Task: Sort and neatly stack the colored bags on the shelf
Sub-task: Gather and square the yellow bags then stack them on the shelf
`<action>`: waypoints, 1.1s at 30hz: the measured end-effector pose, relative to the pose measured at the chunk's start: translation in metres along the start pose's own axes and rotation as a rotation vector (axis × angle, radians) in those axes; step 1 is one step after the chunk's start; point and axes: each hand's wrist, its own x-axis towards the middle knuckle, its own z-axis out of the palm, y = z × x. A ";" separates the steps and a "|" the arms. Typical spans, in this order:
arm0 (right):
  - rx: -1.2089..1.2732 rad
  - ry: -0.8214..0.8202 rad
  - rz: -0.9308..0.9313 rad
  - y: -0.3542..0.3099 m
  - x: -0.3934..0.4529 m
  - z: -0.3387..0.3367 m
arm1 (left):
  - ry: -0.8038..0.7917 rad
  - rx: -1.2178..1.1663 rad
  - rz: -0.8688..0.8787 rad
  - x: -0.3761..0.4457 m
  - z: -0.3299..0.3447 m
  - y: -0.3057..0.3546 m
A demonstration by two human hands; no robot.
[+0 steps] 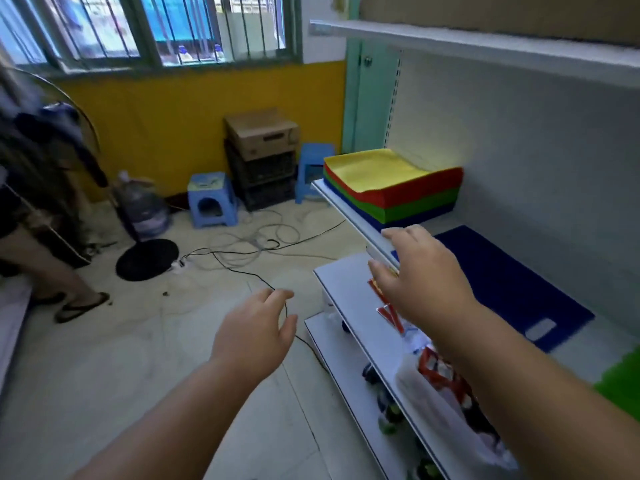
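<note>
A stack of folded bags (408,197) sits at the far end of the white shelf (346,206), with blue at the bottom, then green, red and yellow on top. A single dark blue bag (512,289) lies flat on the shelf nearer to me. A green bag (623,382) shows at the right edge. My right hand (422,271) hovers over the shelf's front edge beside the blue bag, fingers spread and holding nothing. My left hand (256,330) hangs over the floor left of the shelf, fingers relaxed and empty.
Lower shelves (346,299) hold packaged goods and bottles. Cables (249,251) sprawl over the floor. Two blue stools (211,199), stacked boxes (263,157), a water jug (142,206) and a fan base (147,259) stand by the yellow wall. A person's legs (45,265) are at the left.
</note>
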 end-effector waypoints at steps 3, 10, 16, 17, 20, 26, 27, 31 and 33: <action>-0.045 0.019 0.035 -0.025 0.052 0.032 | -0.006 -0.025 0.028 0.062 0.006 -0.047; -0.138 0.090 0.263 -0.062 0.147 0.063 | -0.063 -0.051 0.280 0.215 0.002 -0.115; -0.237 0.124 0.465 -0.048 0.194 0.063 | -0.147 -0.136 0.421 0.315 0.014 -0.109; -0.242 0.118 0.504 -0.041 0.200 0.065 | -0.155 -0.146 0.436 0.331 0.021 -0.106; -0.249 0.106 0.580 -0.021 0.220 0.074 | -0.157 -0.165 0.468 0.374 0.041 -0.094; -0.221 0.085 0.746 -0.001 0.244 0.090 | -0.225 -0.173 0.522 0.431 0.063 -0.086; -0.221 0.083 0.767 -0.001 0.248 0.092 | -0.241 -0.173 0.537 0.440 0.065 -0.086; -0.261 0.025 0.886 -0.004 0.263 0.100 | -0.317 -0.186 0.554 0.479 0.074 -0.084; -0.287 -0.014 0.957 -0.008 0.269 0.107 | -0.391 -0.213 0.552 0.498 0.080 -0.083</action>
